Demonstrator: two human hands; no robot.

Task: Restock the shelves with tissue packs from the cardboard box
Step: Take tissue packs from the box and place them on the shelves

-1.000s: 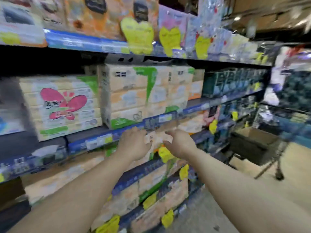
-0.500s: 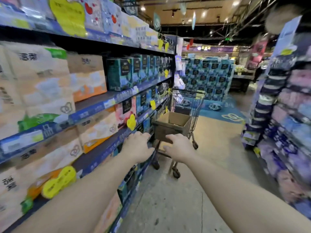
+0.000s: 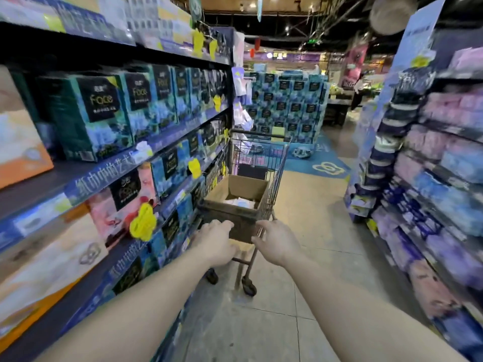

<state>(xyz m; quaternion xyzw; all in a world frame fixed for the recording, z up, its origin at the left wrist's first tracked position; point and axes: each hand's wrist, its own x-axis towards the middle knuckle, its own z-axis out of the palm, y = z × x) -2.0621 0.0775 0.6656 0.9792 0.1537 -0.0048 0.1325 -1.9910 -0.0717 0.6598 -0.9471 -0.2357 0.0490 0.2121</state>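
Both hands reach forward with loosely spread fingers, gripping nothing: the left hand (image 3: 215, 242) and the right hand (image 3: 277, 241) hover at the near edge of the cardboard box (image 3: 235, 202). That box sits open inside a wire shopping cart (image 3: 271, 178) beside the shelves (image 3: 125, 165), with pale tissue packs (image 3: 243, 203) lying at its bottom.

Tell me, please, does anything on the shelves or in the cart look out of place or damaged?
Nothing clearly stands out. The cardboard box sits open in the cart, pale packs inside. The teal packs on the left shelves stand upright in rows. Both hands, left and right, reach toward the cart.
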